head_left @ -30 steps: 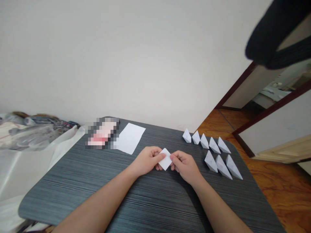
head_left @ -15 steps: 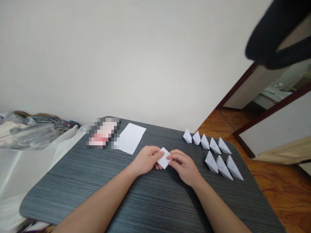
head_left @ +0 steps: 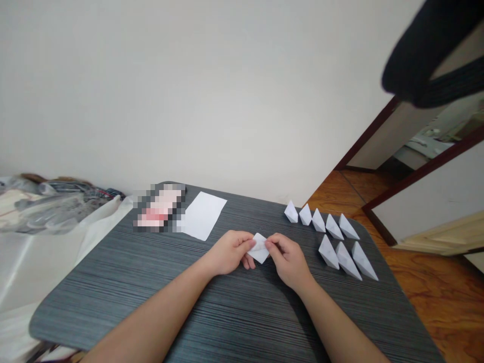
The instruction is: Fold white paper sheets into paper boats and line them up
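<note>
A small folded white paper (head_left: 259, 249), diamond-shaped with one corner toward me, is held just above the table between both hands. My left hand (head_left: 233, 252) pinches its left corner, thumb on top and fingers underneath. On the opposite corner, my right hand (head_left: 288, 259) grips with thumb and fingertips. Folded paper boats (head_left: 328, 252), several of them, stand in two rows to the right of my right hand. A flat white sheet of paper (head_left: 204, 216) lies beyond my left hand.
The dark wood-grain table (head_left: 124, 282) meets a pale wall (head_left: 227, 101). A blurred-out pink and dark object (head_left: 161, 207) lies at its far left. Plastic-covered bundles (head_left: 68, 201) sit left of the table. A black strap (head_left: 412, 65) hangs into view at upper right.
The folded paper has shifted slightly right and now shows a crease across it. My right hand's fingers have drawn in closer on its right corner.
</note>
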Demonstrator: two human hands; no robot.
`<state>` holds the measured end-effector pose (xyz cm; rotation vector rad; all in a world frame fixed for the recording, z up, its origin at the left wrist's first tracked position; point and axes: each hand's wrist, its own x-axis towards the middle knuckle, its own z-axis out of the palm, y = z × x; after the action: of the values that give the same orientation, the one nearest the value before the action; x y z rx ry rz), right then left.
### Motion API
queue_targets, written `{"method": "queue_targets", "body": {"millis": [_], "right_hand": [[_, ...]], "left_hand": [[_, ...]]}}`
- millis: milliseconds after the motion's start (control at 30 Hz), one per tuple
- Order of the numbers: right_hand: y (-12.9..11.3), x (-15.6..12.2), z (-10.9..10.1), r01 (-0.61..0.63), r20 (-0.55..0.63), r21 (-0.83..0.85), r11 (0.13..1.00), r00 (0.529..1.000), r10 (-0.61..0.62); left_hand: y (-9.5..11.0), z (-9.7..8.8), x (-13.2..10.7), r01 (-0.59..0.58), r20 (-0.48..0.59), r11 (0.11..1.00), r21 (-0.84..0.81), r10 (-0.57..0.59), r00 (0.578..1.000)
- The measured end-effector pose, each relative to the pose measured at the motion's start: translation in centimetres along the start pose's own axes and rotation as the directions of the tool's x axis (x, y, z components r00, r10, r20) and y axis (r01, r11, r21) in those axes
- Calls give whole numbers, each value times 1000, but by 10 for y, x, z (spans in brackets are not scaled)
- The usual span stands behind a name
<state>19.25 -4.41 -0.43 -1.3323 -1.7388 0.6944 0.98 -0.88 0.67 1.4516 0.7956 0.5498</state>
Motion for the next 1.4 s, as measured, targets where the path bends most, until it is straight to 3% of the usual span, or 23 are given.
{"method": "queue_targets", "body": {"millis": [267, 800, 1167, 1400], "right_hand": [[0, -1, -1, -12, -66, -15, 1000, 998, 11], [0, -1, 0, -24, -104, -10, 1000, 994, 23], [5, -3, 4, -26, -107, 24, 999, 994, 28], [5, -1, 2, -111, -9, 53, 992, 994, 111]], "left_hand": [[-2, 2, 1, 41, 57, 986, -159, -33, 998], [3, 4, 0, -55, 12, 998, -40, 56, 998], [-2, 4, 0, -14, -5, 1000, -15, 14, 1000], [0, 4, -1, -27, 10, 1000, -17, 27, 1000]]}}
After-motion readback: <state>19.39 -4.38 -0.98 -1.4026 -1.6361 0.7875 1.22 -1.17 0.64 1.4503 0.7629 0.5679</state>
